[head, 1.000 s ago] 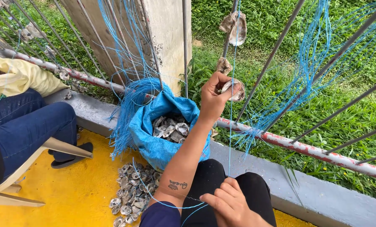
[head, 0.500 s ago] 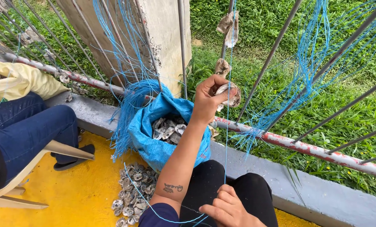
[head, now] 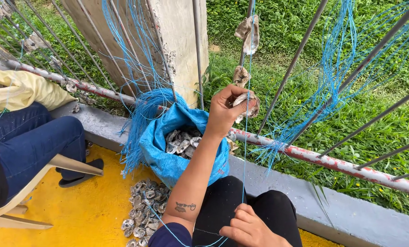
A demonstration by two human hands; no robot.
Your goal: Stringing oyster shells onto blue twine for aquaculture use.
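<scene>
— What's nearest?
— The right hand (head: 249, 228), low over the lap, its fingers pinched together on a thin blue nylon string (head: 245, 151) running straight up.
— And the left hand (head: 226, 111)?
— Raised by the rusty red-and-white rail (head: 332, 163), fingers clamped on a grey, rough oyster shell (head: 249, 106) threaded on that string.
— Anything around?
— An open blue woven sack of shells (head: 182, 142) beside the forearm, a heap of loose shells (head: 145, 208) on the yellow floor, and two more strung shells (head: 248, 34) hanging higher.

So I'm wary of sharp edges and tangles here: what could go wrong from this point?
The left hand pinches a rough shell on the blue line; its edge could cut the fingers or fray the line. The right hand grips that line low down, and loose blue strands beside the sack could snag it.
</scene>
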